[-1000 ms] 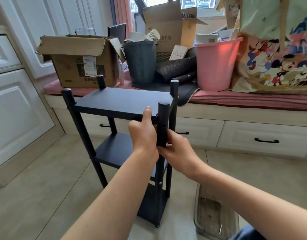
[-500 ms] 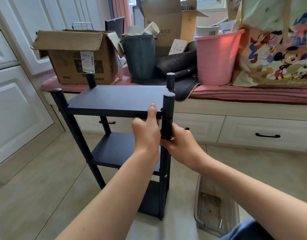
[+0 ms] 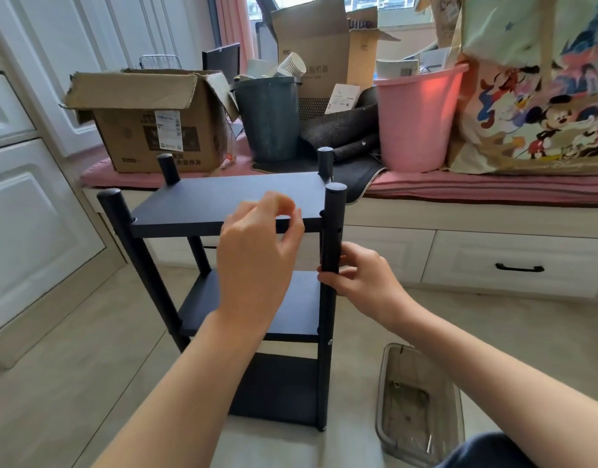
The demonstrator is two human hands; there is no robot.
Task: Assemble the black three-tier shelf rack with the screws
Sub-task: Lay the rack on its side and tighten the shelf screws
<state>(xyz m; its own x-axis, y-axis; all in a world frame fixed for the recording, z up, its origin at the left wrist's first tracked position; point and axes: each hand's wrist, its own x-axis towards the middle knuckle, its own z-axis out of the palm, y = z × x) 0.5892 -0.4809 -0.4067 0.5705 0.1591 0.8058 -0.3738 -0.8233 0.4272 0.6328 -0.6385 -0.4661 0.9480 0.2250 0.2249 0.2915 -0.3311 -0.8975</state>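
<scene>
Rack [image 3: 230, 201]: standing upright, frame centre
R hand [image 3: 360, 278]: gripping near-right post [image 3: 331, 244], vertical axis
L hand [image 3: 257, 251]: hovering nr top shelf edge, fingers loosely curled, holding nothing visible

Daylight comes from the window [image 3: 392, 8] far beyond the hands, bright and partly washed out there. The room is evenly lit and shadows are soft; a faint one lies on the floor [image 3: 71, 366] under the rack [image 3: 223, 197]. The pink bin [image 3: 415, 119], beyond the right hand [image 3: 361, 282], glows where light passes through its wall. The left hand [image 3: 257, 251] has motion-blurred fingertips. Wide-angle distortion bends the cabinet [image 3: 27, 214] lines far left of the left hand.
</scene>
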